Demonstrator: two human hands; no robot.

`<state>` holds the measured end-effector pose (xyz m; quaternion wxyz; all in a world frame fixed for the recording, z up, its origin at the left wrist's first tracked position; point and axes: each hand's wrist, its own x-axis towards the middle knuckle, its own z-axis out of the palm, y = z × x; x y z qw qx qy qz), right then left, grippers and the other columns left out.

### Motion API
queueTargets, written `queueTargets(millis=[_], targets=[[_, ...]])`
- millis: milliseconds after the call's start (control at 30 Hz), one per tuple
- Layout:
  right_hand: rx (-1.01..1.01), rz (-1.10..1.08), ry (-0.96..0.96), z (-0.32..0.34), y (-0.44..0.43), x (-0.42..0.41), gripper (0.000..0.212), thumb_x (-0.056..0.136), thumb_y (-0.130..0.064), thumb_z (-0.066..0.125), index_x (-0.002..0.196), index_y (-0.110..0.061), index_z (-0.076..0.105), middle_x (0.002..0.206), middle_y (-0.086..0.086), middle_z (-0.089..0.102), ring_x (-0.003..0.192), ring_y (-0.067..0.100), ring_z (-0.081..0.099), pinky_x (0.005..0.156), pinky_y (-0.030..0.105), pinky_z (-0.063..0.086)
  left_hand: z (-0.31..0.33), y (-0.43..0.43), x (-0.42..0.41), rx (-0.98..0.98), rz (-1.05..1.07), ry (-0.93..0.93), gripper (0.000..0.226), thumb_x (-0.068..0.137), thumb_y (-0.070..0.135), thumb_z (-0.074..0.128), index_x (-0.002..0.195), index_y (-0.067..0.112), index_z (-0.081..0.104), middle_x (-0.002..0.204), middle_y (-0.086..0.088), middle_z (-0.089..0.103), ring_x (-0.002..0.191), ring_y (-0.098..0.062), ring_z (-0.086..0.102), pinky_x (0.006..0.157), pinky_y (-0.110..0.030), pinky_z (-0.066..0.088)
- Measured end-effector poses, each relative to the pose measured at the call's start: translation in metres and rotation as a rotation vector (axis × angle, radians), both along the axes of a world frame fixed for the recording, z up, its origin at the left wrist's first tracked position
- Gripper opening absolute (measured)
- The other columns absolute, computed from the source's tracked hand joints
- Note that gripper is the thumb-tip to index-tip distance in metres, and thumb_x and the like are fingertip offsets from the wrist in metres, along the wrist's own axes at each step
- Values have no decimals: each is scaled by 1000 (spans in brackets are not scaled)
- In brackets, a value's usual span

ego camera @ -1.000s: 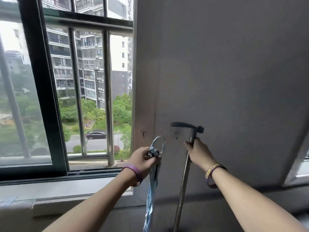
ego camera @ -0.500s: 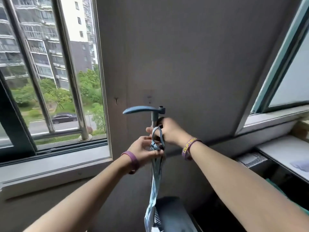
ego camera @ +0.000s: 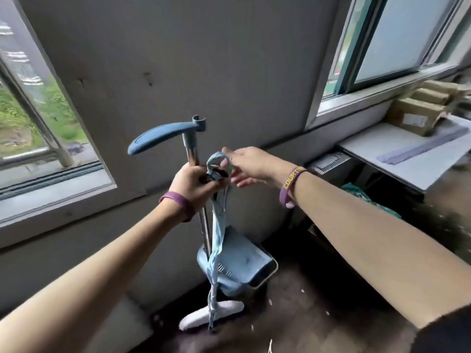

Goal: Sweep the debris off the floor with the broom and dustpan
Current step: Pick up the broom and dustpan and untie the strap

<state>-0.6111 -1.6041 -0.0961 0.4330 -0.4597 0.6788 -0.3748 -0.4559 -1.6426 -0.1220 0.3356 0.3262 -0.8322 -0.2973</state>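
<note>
Your left hand (ego camera: 193, 180) hides the stretch of pole (ego camera: 191, 154) it grips and the strap (ego camera: 218, 238) knot there. Your right hand (ego camera: 246, 164), at frame centre, is motion-blurred, so you cannot tell whether it touches the strap's loop. The strap crosses part of the dustpan (ego camera: 244, 261). The boxes (ego camera: 413, 115) at the right edge are blurred and cut off.

- Left hand (ego camera: 195, 180) is raised, fingers curled tight round a metal pole (ego camera: 191, 155), forearm reaching up from lower left.
- Right hand (ego camera: 246, 163) is just beside it, fingers straight, forearm extended from lower right.
</note>
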Motion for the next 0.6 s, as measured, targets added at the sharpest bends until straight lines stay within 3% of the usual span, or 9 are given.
queueTargets(millis=[67, 133, 200, 300, 400, 500, 600], targets=[[208, 8, -16, -18, 29, -14, 39, 99, -46, 39, 86, -12, 52, 65, 8, 51, 39, 10, 47, 41, 15, 40, 2, 20, -9, -4, 32, 7, 35, 67, 38, 75, 90, 12, 76, 81, -3, 65, 76, -15, 60, 67, -10, 41], [358, 68, -56, -29, 55, -19, 39, 99, -48, 35, 91, -13, 49, 66, 13, 59, 35, 11, 51, 41, 15, 43, 3, 42, -23, 16, 50, 44, 20, 71, 21, 80, 90, 15, 76, 75, 12, 58, 71, -4, 56, 66, -1, 38], [449, 96, -206, -35, 77, -19, 40, 100, -48, 27, 98, -12, 44, 68, 18, 67, 41, 15, 58, 46, 19, 49, -2, 61, -36, 55, 54, 89, 16, 70, 19, 80, 82, 26, 74, 77, 16, 54, 76, -6, 57, 74, -12, 44], [485, 134, -426, -49, 108, -22, 47, 99, -54, 14, 101, -16, 41, 83, 21, 70, 62, 23, 69, 55, 25, 55, -14, 81, -50, 84, 71, 119, 17, 61, 39, 77, 72, 44, 64, 83, 0, 57, 85, -16, 54, 76, -21, 42], [436, 78, -641, -75, 133, -21, 55, 95, -61, 19, 108, -17, 49, 102, 20, 65, 79, 25, 66, 60, 29, 57, -28, 99, -55, 126, 40, 91, 16, 64, 41, 75, 78, 37, 70, 86, -5, 55, 85, -16, 52, 76, -23, 43], [393, -182, -740, -102, 145, -10, 57, 90, -63, 35, 96, -11, 56, 86, 18, 66, 69, 21, 63, 65, 31, 57, -49, 114, -52, 126, -38, 0, 17, 72, 31, 76, 89, 31, 73, 91, -3, 55, 89, -11, 49, 82, -19, 40], [457, -310, -787, -120, 154, 2, 41, 86, -48, 45, 84, -8, 58, 70, 12, 64, 55, 17, 61, 59, 28, 55, -68, 121, -45, 139, -162, -156, 33, 73, 36, 72, 104, 25, 71, 103, -6, 54, 101, -18, 49, 94, -26, 40]])
